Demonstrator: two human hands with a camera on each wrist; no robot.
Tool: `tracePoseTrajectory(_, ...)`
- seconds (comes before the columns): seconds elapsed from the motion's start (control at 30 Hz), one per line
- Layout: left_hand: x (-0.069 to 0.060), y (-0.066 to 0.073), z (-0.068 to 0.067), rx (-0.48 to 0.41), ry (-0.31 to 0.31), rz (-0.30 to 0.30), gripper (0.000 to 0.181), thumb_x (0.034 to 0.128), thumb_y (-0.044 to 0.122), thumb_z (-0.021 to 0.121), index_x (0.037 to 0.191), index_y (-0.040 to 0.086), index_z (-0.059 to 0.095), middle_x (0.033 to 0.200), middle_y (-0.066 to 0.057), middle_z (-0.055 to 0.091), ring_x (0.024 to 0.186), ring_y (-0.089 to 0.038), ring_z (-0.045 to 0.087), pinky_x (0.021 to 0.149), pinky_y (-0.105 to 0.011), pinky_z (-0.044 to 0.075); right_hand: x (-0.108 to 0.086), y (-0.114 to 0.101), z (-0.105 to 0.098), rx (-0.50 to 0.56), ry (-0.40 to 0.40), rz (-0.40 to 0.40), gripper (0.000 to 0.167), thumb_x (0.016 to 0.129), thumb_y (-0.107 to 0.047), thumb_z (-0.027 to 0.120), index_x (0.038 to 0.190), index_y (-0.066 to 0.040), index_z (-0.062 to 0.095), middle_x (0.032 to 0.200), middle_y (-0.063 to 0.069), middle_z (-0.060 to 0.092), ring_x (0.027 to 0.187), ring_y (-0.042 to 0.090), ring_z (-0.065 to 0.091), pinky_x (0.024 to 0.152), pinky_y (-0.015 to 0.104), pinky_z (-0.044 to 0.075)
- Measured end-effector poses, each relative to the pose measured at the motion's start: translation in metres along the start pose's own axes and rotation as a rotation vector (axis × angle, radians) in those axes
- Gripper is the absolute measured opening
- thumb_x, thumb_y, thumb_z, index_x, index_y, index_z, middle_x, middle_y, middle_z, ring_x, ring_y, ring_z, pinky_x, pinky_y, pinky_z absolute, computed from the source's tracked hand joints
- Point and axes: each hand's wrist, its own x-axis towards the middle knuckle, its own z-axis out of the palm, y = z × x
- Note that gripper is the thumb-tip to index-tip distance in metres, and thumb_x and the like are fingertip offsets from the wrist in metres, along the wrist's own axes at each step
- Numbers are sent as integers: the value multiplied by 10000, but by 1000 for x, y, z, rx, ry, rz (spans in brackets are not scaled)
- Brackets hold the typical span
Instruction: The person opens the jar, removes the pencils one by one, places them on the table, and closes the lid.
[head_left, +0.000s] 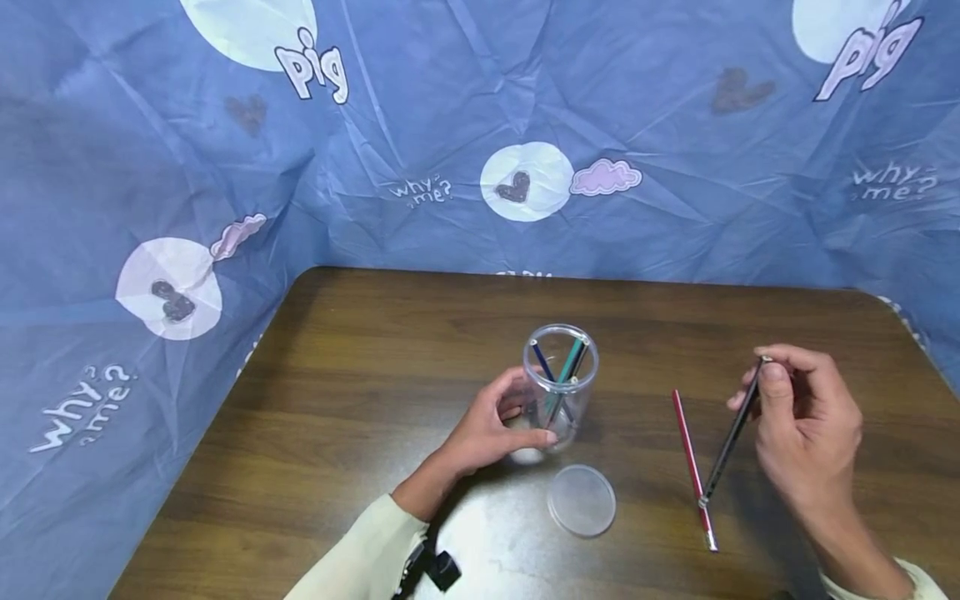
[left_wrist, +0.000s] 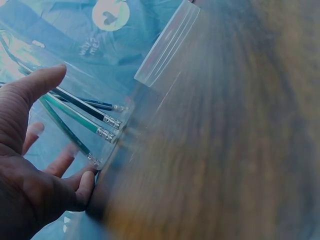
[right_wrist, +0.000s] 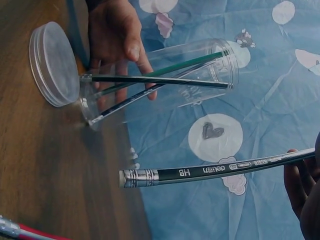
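Jar (head_left: 585,402) stands upright on the bench (head_left: 375,358), pencils (right_wrist: 190,63) inside, the left hand (head_left: 486,425) curled round its side. To its right, the right hand (head_left: 813,421) pinches a tilted black pencil (head_left: 731,437) near its top, just beside the red pencil (head_left: 691,462). The lid (head_left: 582,501) lies nearby.

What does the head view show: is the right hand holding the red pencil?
No, the right hand holds a dark pencil, while the red pencil lies on the table.
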Motion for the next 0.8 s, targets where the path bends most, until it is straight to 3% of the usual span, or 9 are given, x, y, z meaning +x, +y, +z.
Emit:
tracePoseTrajectory(0.2, 4, -1, 3, -9, -22, 3, 749, 712, -41, 852, 1367, 105, 520, 1310, -101, 604, 1231, -239, 572, 1048, -401, 448, -2, 3, -6, -69, -16, -4, 159, 964, 134, 495, 1076, 232, 551, 788, 47, 633, 580, 58, 619, 514, 134, 482)
tracePoseTrajectory(0.47, -2, 2, -6, 22, -7, -21, 722, 725, 0, 857, 1357, 121, 530, 1304, -104, 606, 1229, -266, 569, 1046, -428, 447, -6, 11, -2, -202, -76, -25, 142, 966, 139, 490, 1065, 220, 552, 789, 30, 614, 587, 35, 607, 508, 129, 462)
tracePoseTrajectory(0.8, 3, 3, -3, 26, -30, -20, 723, 727, -7, 857, 1360, 104, 524, 1308, -126, 597, 1245, -307, 557, 1053, -447, 438, -7, 13, -9, -250, -72, -23, 138, 964, 138, 499, 1060, 216, 562, 783, 15, 613, 578, 25, 604, 490, 127, 454)
